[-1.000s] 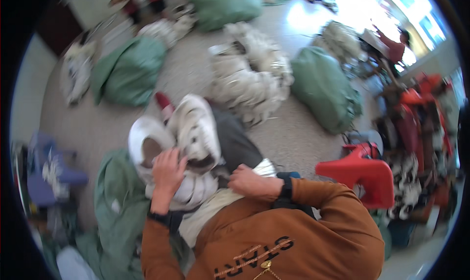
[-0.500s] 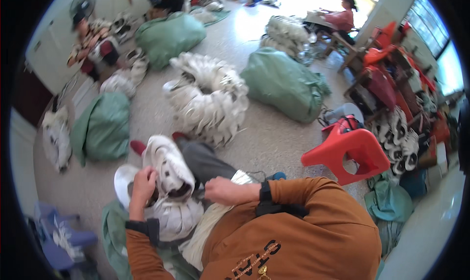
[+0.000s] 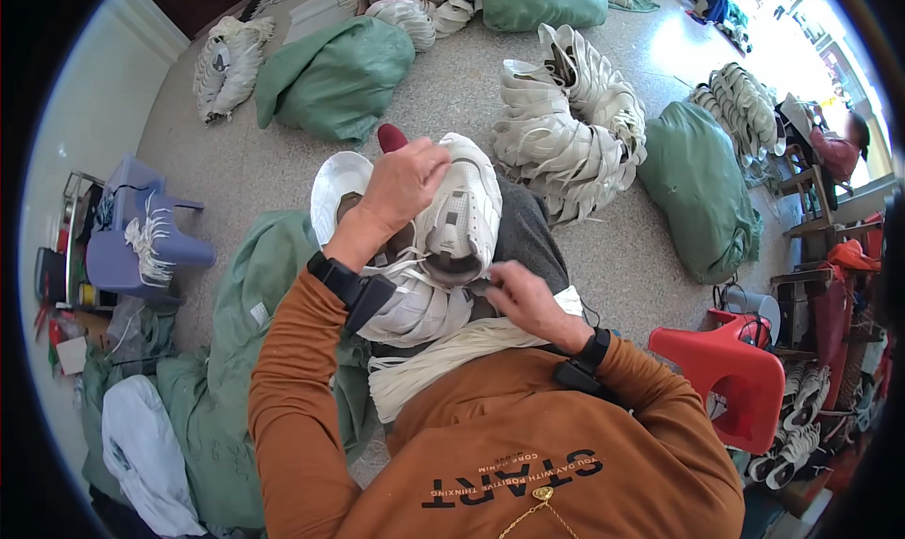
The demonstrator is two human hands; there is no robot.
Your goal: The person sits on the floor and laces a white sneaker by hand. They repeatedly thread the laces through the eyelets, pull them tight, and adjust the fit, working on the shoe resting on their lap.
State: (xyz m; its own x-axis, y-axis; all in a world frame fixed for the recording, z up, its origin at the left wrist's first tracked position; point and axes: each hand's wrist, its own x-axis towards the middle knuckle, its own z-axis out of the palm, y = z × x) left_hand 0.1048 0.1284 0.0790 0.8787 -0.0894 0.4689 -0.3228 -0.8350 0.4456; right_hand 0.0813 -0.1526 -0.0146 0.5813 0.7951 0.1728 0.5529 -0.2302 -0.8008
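A white shoe upper with rows of eyelets lies over my lap, its toe pointing away from me. Along its left side my left hand is raised with the fingertips pinched together; what they hold is too small to make out. My right hand is closed beside the upper's heel opening, its fingertips hidden in part, so I cannot see what is in them. Under the upper lie more white shoe uppers, and another pale upper shows left of my left hand. A bundle of cream laces stretches across my lap.
A ring of white uppers stands on the floor ahead. Green sacks lie around. A red stool is at my right, a purple stool with laces at my left. A person sits far right.
The view has swung left and down. My left hand has gone from the upper's left edge to above it, near the toe half. The right hand has come to the heel opening.
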